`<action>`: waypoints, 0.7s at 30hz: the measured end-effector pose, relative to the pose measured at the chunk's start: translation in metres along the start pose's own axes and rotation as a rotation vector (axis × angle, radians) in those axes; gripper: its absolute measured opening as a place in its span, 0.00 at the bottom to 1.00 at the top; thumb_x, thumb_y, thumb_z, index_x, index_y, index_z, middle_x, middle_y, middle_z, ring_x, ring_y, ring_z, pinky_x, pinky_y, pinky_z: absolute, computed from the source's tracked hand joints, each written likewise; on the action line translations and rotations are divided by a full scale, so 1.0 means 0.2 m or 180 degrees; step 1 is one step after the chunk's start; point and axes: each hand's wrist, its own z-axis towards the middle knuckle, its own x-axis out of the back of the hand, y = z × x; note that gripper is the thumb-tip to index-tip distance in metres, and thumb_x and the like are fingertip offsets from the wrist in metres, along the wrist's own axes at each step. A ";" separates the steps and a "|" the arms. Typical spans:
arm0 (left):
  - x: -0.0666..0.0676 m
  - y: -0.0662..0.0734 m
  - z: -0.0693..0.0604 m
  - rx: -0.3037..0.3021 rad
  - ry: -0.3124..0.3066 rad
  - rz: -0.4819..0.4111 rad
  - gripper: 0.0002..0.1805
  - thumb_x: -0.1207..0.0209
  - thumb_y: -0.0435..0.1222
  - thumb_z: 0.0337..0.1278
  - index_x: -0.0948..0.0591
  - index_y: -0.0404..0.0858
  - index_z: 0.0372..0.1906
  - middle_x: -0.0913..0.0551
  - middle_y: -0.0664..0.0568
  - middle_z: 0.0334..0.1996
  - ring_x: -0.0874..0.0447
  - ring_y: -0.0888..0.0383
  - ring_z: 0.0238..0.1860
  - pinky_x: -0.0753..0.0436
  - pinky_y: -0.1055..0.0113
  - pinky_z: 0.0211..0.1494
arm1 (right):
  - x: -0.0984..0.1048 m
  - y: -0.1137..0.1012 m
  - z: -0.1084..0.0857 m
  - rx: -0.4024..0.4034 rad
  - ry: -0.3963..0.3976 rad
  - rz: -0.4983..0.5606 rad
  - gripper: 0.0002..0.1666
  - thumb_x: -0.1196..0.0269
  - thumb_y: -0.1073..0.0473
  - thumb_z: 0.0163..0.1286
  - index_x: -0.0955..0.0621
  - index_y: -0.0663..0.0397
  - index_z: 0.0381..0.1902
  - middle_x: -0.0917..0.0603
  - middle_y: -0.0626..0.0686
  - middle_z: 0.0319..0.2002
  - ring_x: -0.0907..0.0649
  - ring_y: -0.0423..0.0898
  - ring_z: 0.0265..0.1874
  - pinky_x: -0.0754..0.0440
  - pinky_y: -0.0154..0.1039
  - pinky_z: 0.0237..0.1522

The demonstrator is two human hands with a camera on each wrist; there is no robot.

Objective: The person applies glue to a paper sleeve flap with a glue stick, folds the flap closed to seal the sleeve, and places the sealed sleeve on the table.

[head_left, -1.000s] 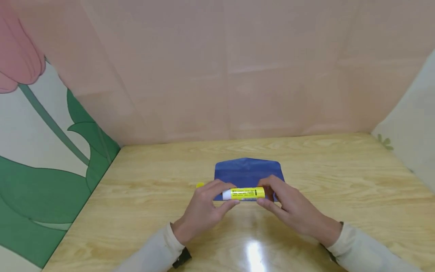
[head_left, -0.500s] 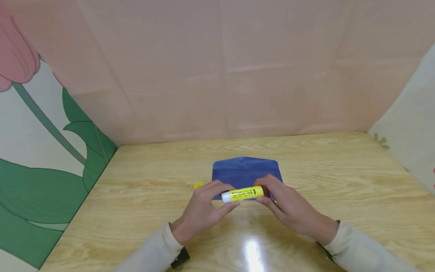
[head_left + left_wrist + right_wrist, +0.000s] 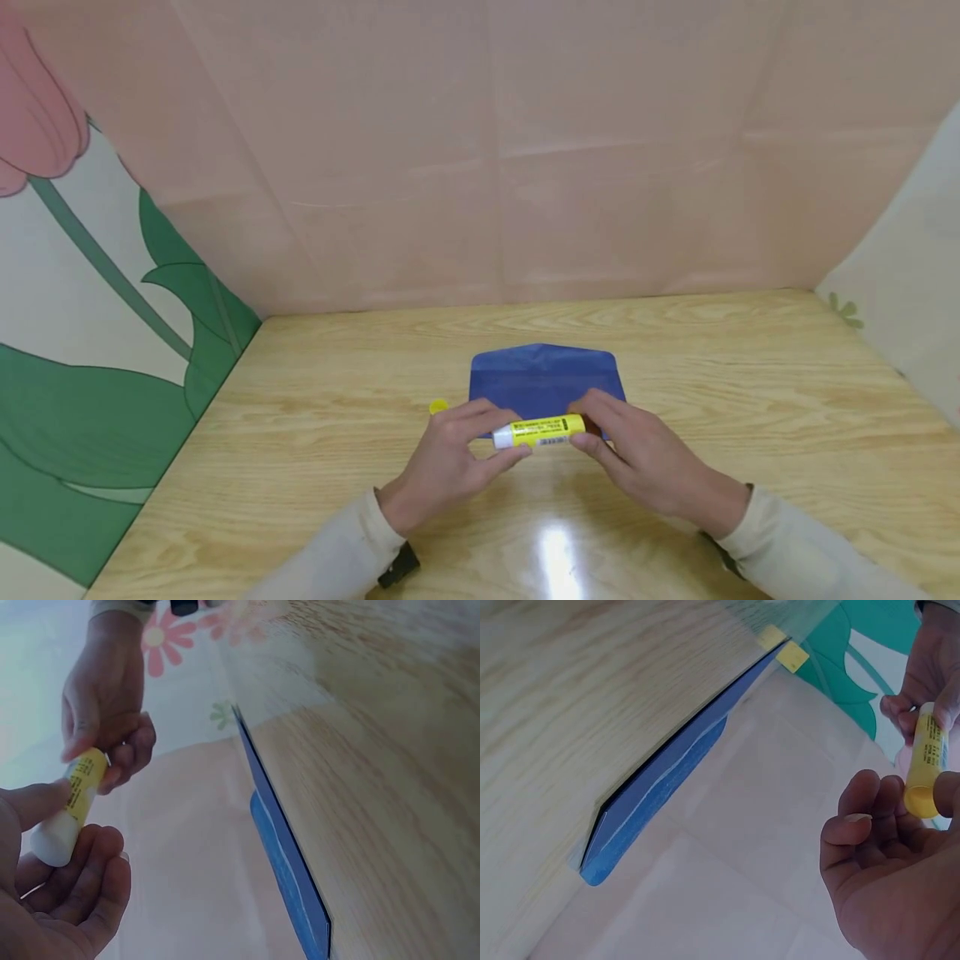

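Note:
A yellow glue stick with a white end lies sideways between both hands, above the table. My left hand pinches its white end between thumb and fingers. At the yellow end, my right hand holds on with thumb and curled fingers; the right wrist view shows that round end beside the thumb. Behind the hands a blue envelope lies with its pointed flap spread away from me. The hands and glue stick hide its near part. A small yellow cap is on the table just left of the envelope.
The wood-grain table meets a pinkish sheet at its back edge. A panel with green leaves and a pink flower borders the left side; a pale panel borders the right.
The glue stick has turned slightly about its length, so a barcode now shows on its side, and its right end is tipped a little higher. Both hands stay nearly in place.

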 end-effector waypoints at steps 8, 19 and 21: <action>-0.01 0.00 0.00 -0.0080 0.0013 -0.0024 0.11 0.28 0.38 0.53 0.11 0.39 0.41 0.12 0.53 0.33 0.16 0.64 0.34 0.19 0.80 0.35 | 0.00 0.00 -0.01 -0.0142 -0.0106 -0.0013 0.03 0.45 0.57 0.77 0.27 0.39 0.41 0.34 0.33 0.28 0.35 0.28 0.23 0.34 0.24 0.25; 0.00 -0.01 0.00 -0.0421 0.0099 0.0089 0.10 0.27 0.38 0.52 0.11 0.39 0.39 0.13 0.54 0.32 0.16 0.66 0.32 0.22 0.85 0.36 | -0.02 0.00 -0.01 -0.0036 0.0019 -0.0085 0.11 0.43 0.63 0.74 0.29 0.39 0.33 0.37 0.34 0.24 0.36 0.27 0.22 0.36 0.24 0.25; 0.00 -0.01 0.00 -0.0490 0.0120 0.0133 0.10 0.27 0.37 0.51 0.12 0.39 0.39 0.13 0.55 0.31 0.17 0.67 0.31 0.23 0.85 0.36 | -0.02 0.00 -0.01 -0.0026 0.0027 -0.0090 0.13 0.43 0.63 0.74 0.31 0.39 0.31 0.38 0.34 0.23 0.38 0.27 0.21 0.37 0.23 0.24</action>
